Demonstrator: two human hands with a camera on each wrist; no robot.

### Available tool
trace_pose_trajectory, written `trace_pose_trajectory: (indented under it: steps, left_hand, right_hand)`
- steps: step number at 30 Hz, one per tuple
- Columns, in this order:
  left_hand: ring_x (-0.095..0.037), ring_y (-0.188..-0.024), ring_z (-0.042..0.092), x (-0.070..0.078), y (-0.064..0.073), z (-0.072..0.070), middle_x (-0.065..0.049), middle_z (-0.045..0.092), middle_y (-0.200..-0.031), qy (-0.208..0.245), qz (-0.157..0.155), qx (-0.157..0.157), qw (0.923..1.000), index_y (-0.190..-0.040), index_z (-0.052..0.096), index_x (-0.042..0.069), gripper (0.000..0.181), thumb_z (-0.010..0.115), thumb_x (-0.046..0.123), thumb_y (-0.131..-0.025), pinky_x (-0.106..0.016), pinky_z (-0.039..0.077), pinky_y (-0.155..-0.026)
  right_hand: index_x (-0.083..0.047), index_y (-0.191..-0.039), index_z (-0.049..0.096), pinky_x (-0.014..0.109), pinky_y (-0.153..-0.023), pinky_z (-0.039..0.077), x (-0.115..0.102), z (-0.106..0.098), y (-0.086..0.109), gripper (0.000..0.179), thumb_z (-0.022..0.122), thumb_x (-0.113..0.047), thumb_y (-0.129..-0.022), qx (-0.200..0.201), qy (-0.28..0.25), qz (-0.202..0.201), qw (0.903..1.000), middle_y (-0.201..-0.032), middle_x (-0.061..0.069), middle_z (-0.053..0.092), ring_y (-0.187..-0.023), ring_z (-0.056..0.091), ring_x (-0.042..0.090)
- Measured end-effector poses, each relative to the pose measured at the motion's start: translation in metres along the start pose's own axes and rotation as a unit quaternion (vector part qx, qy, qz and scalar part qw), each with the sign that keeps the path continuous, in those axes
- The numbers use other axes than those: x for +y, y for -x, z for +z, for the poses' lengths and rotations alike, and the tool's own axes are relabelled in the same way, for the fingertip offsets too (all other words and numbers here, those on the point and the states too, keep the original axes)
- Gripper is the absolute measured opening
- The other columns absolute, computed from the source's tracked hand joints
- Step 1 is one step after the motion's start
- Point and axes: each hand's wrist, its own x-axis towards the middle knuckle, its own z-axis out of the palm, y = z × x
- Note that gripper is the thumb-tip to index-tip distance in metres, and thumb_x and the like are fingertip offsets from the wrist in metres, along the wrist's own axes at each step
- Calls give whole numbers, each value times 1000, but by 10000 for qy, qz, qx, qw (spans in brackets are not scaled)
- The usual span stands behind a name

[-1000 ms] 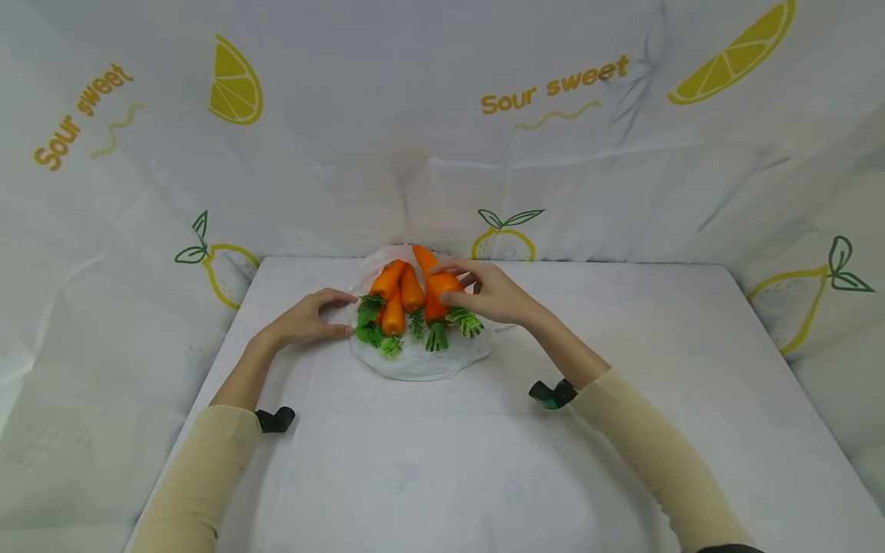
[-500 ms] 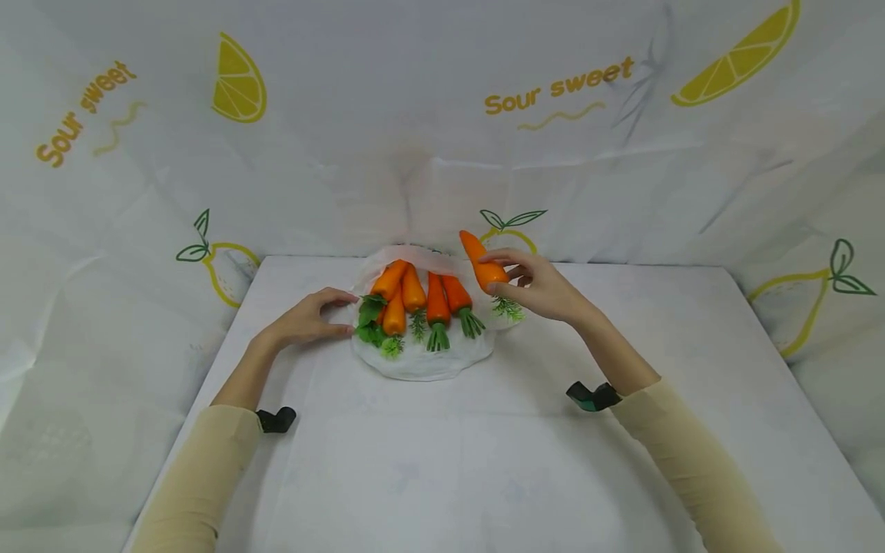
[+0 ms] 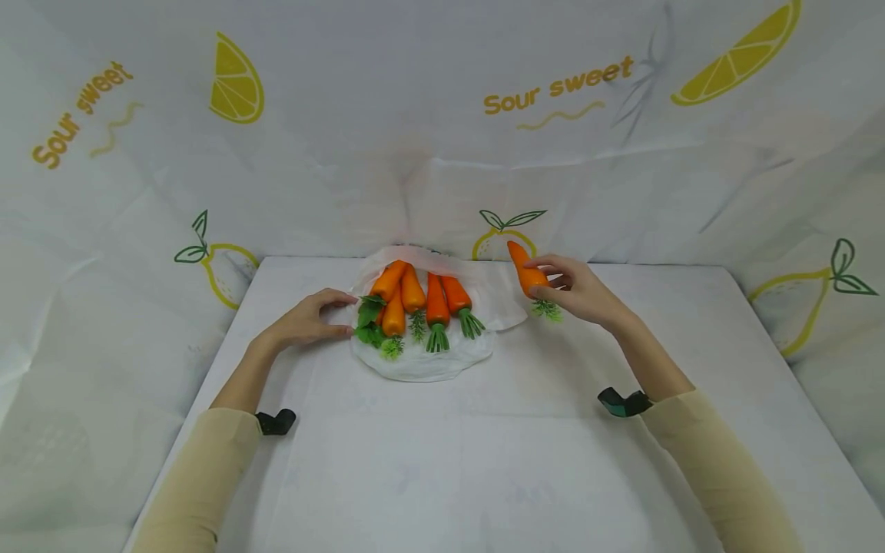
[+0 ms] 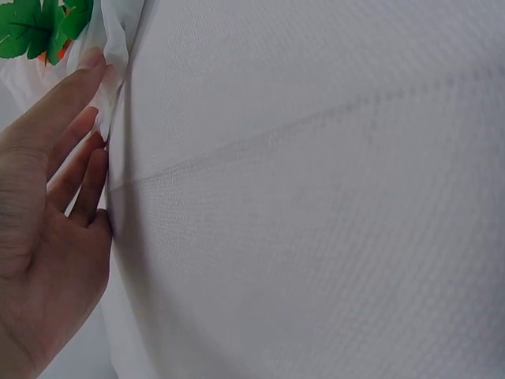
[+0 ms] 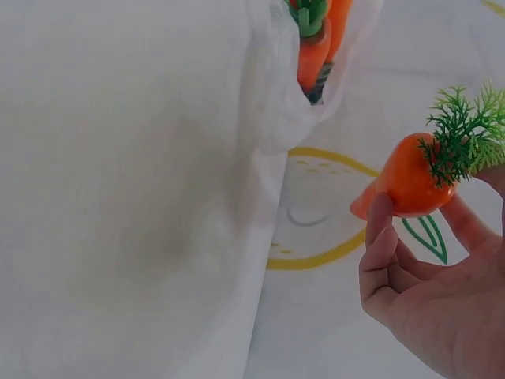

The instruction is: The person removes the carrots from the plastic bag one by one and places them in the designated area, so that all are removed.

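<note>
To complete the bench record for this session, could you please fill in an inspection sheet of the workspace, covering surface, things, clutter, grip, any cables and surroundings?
Surface: white table, faint marks.
Job's things: white bag lying on the table, several orange carrots with green tops in it; a single carrot held off to its right.
Clutter: nothing seen.
Grip: left hand touches the bag's left edge, thumb and forefinger apart; right hand holds the single carrot. A black device shows at each wrist.
Cables: nothing seen.
Surroundings: white backdrop with lemon prints, wrinkled in places.
</note>
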Motion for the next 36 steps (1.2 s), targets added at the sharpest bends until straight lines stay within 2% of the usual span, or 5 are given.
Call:
trace_pose_trajectory:
  steps: [11,17,22,29,36]
  left_hand:
    - [-38,-146,52,2,2,0,-17,59,-153,6,-39,-17,10000,-149,63,13,63,88,29,-93,-62,36,-130]
    - [-38,-147,52,3,2,0,-17,59,-154,-35,-47,-17,10000,-149,62,13,63,87,29,-94,-62,36,-130]
    - [-37,-146,52,3,1,0,-17,59,-154,-33,-68,-14,10000,-149,63,13,62,87,29,-94,-61,36,-130]
    - [-38,-147,51,4,0,1,-18,58,-154,-1,-122,-19,9999,-149,62,13,63,87,31,-94,-62,35,-131]
    - [-39,-145,52,4,1,2,-18,60,-152,-49,0,27,10000,-149,62,11,63,86,30,-94,-63,36,-129]
  right_hand:
    - [-5,-152,58,14,-94,51,18,1,2,48,70,-21,-108,-220,53,362,9991,-158,26,55,-127,66,45]
    - [-4,-150,59,38,-105,59,24,6,-3,47,70,-20,-107,-294,65,404,9987,-154,27,58,-123,69,45]
    - [-3,-149,59,56,-111,58,30,13,-7,45,69,-16,-107,-373,77,423,9984,-151,28,60,-121,70,45]
    - [-2,-150,56,61,-111,57,33,19,-10,48,69,-17,-106,-468,75,522,9975,-149,31,59,-122,68,47]
    - [-2,-150,56,63,-113,55,37,22,-13,50,71,-17,-105,-604,1,628,9962,-151,32,57,-124,68,48]
